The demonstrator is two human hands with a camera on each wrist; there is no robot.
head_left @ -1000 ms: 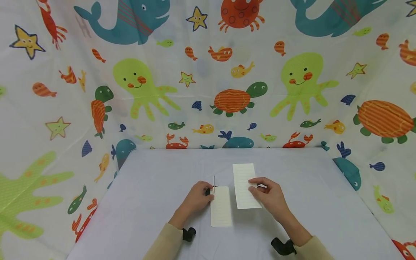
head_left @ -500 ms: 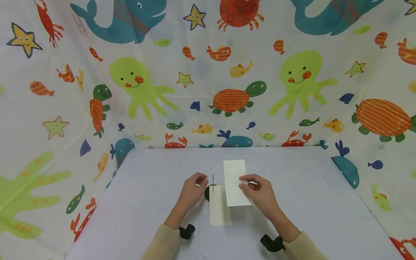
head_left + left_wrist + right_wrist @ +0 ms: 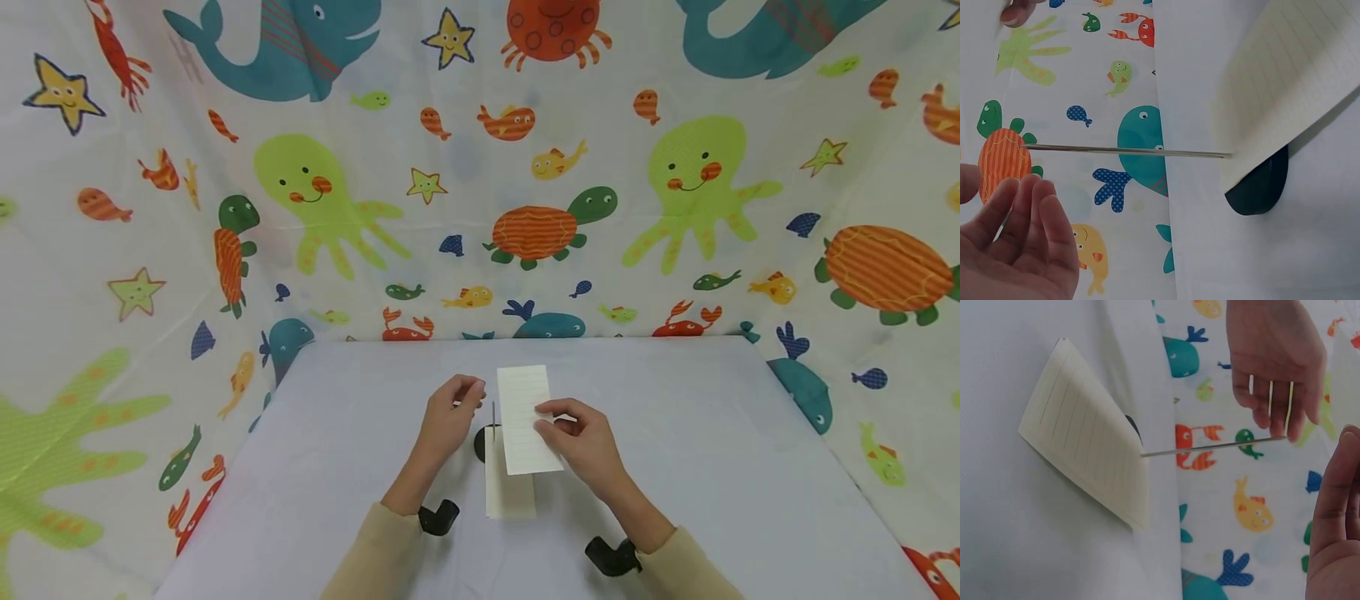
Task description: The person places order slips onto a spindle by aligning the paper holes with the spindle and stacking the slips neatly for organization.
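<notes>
A thin metal paper spike (image 3: 493, 412) stands upright on a round black base (image 3: 480, 447). Lined cream paper (image 3: 511, 498) is stuck low on the spike, covering part of the base; the left wrist view shows the paper (image 3: 1297, 81) tilted over the base (image 3: 1264, 187). My right hand (image 3: 587, 446) pinches another lined sheet (image 3: 523, 412) by its right edge, and this sheet overlaps the lower paper in the head view. Just left of the spike's tip is my left hand (image 3: 444, 423), fingers relaxed and holding nothing.
A white cloth (image 3: 337, 417) covers the table. Behind and beside it hangs a curtain (image 3: 465, 242) printed with sea animals. Black wrist cameras sit on the left wrist (image 3: 439, 517) and right wrist (image 3: 611, 557).
My left hand has let go of the paper at the spike and moved up and left. My right hand has carried its sheet leftward, close to the spike.
</notes>
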